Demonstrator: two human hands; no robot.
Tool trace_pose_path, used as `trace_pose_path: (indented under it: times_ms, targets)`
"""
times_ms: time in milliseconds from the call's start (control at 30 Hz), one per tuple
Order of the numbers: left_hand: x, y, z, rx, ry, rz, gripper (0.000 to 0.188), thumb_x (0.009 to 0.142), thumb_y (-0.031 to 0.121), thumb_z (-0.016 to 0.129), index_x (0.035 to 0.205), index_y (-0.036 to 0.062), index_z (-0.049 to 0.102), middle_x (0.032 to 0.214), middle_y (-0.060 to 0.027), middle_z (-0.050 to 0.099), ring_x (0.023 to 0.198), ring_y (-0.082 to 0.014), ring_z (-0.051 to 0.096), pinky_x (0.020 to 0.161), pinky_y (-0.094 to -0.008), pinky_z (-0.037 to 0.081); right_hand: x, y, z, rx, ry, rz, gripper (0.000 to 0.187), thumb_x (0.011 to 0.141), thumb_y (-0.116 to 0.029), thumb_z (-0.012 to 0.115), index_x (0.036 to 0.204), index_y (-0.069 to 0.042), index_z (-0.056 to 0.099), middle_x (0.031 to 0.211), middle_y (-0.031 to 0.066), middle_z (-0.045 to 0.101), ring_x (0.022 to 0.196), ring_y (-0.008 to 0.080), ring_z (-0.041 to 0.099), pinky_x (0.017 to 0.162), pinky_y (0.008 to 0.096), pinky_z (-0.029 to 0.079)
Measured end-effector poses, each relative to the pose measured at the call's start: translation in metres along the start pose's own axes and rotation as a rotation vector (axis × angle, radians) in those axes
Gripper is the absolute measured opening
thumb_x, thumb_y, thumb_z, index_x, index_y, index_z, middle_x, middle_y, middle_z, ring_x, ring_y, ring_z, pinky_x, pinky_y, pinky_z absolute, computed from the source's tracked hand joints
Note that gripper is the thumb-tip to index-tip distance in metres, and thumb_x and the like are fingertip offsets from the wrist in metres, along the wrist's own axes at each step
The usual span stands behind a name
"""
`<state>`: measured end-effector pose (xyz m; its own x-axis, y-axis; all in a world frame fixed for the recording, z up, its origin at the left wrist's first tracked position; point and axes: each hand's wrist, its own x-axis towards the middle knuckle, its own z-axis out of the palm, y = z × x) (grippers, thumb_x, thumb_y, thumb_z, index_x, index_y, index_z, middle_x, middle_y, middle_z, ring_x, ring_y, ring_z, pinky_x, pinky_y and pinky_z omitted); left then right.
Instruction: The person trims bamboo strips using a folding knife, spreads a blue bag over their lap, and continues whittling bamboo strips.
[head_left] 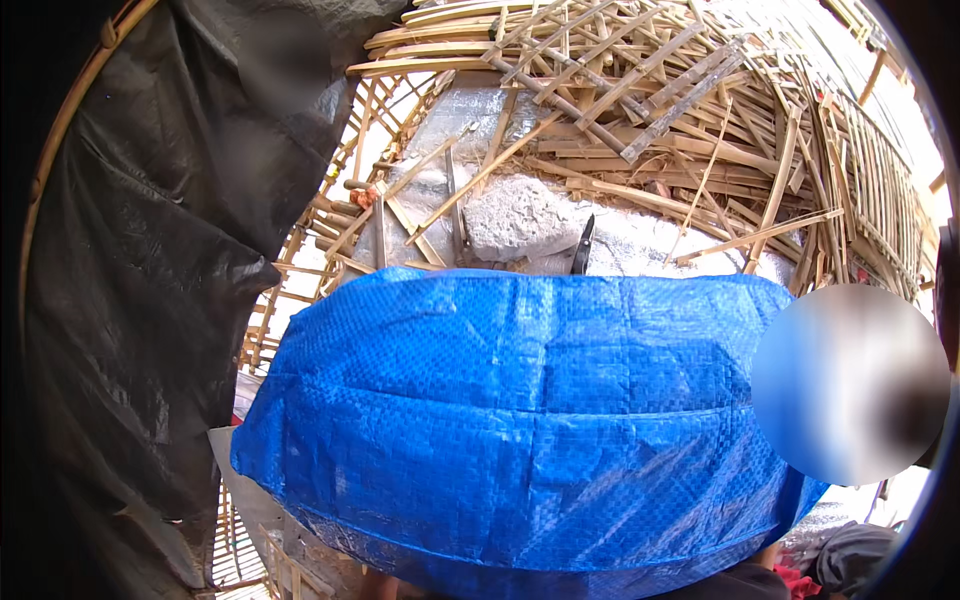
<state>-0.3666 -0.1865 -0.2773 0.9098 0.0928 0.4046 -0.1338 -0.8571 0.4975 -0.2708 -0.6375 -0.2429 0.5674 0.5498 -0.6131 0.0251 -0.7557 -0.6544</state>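
Note:
A sheet of blue woven plastic tarpaulin [480,400] spreads across the middle of the head view, creased by fold lines, with its far edge nearly straight. Neither of my hands can be made out. Small patches of skin show under the sheet's near edge, at the lower left and lower right, but I cannot tell which part of the body they belong to. Beyond the far edge lies a dark-bladed tool, seemingly a knife [584,245], beside a rough pale stone block [520,218].
Split bamboo strips [640,170] lie heaped at the back right, with a bamboo lattice [885,190] along the side. Black plastic sheeting [140,260] hangs at the left. Dark cloth [855,555] lies at lower right. Blurred round patches hide parts of the view.

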Motion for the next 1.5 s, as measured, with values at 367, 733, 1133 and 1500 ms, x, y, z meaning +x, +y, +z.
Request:
trace_pose_path:
  times_ms: [367,733,1133,1500]
  targets:
    - [-0.037,-0.020,0.002,-0.029,-0.039,-0.190,0.033,0.081,0.015,0.070,0.111,0.0072,0.062,0.096,-0.0132,0.067,0.082,-0.0266,0.065,0.069,-0.0388,0.053,0.072,-0.015,-0.010,0.055,0.208,-0.089,0.048,0.082,-0.042,0.080,0.105,-0.002,0.068,0.101,0.0138,0.069,0.095,0.0234,0.064,0.084,0.0408,0.051]
    - [-0.015,-0.065,0.014,-0.104,-0.134,-0.355,0.033,0.087,0.021,0.067,0.117,0.0080,0.060,0.105,-0.0132,0.067,0.091,-0.0254,0.065,0.077,-0.0414,0.053,0.180,-0.046,-0.062,0.107,0.467,-0.169,0.048,0.084,-0.048,0.077,0.096,-0.002,0.069,0.091,0.0126,0.070,0.084,0.0215,0.065,0.077,0.0396,0.052]
    - [0.097,-0.246,-0.012,-0.286,-0.365,-0.766,0.035,0.094,0.027,0.064,0.124,0.0089,0.057,0.114,-0.0131,0.067,0.101,-0.0242,0.066,0.087,-0.0441,0.053,0.356,-0.062,-0.094,0.068,0.935,0.268,0.066,0.084,-0.066,0.067,0.087,0.000,0.067,0.081,0.0180,0.071,0.077,0.0332,0.069,0.070,0.0425,0.053]
    - [0.233,-0.220,0.130,0.047,-0.713,-0.648,0.029,0.096,0.029,0.063,0.117,0.0085,0.062,0.111,-0.0130,0.069,0.102,-0.0265,0.068,0.089,-0.0459,0.052,0.413,-0.046,-0.092,0.016,0.709,0.296,0.054,0.083,-0.046,0.067,0.092,0.007,0.068,0.084,0.0221,0.070,0.080,0.0394,0.069,0.073,0.0461,0.052]
